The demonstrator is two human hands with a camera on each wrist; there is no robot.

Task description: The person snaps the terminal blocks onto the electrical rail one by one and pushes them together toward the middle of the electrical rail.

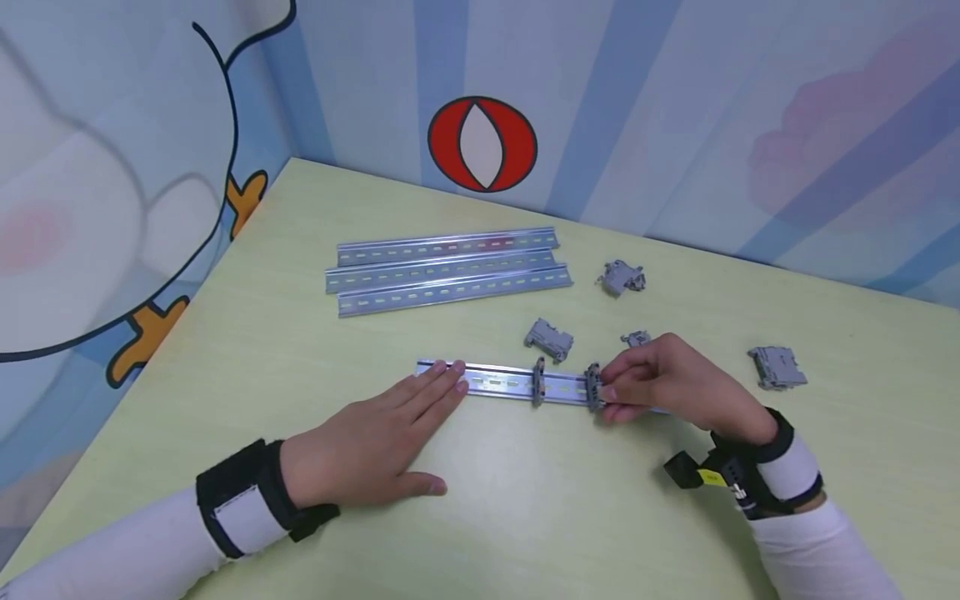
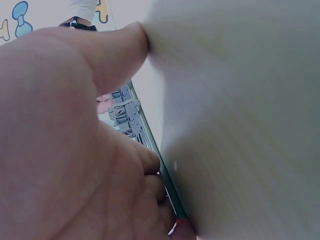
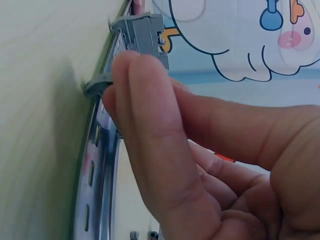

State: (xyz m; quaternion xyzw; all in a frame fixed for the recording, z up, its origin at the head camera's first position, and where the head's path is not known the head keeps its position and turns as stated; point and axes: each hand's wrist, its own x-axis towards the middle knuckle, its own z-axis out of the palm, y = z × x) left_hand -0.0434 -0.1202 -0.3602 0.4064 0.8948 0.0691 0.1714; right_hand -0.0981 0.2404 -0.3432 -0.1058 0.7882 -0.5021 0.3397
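A slotted metal DIN rail (image 1: 495, 381) lies on the table, its right end partly covered by my right hand (image 1: 675, 387). My left hand (image 1: 375, 450) lies flat, its straight fingers resting on the rail's left end. Two grey terminal blocks stand upright across the rail. The left block (image 1: 538, 383) is apart from both hands. My right thumb and fingers pinch the right block (image 1: 593, 387); in the right wrist view my fingers hide most of this block (image 3: 98, 84). In the left wrist view grey blocks (image 2: 127, 117) show on the rail beyond my palm.
Three more DIN rails (image 1: 450, 272) lie side by side behind the left hand. Several loose terminal blocks lie about: one near the rail (image 1: 549, 338), one farther back (image 1: 618, 277), one partly behind my right hand (image 1: 636, 337), one at right (image 1: 778, 367). A printed wall (image 1: 360, 92) borders the table.
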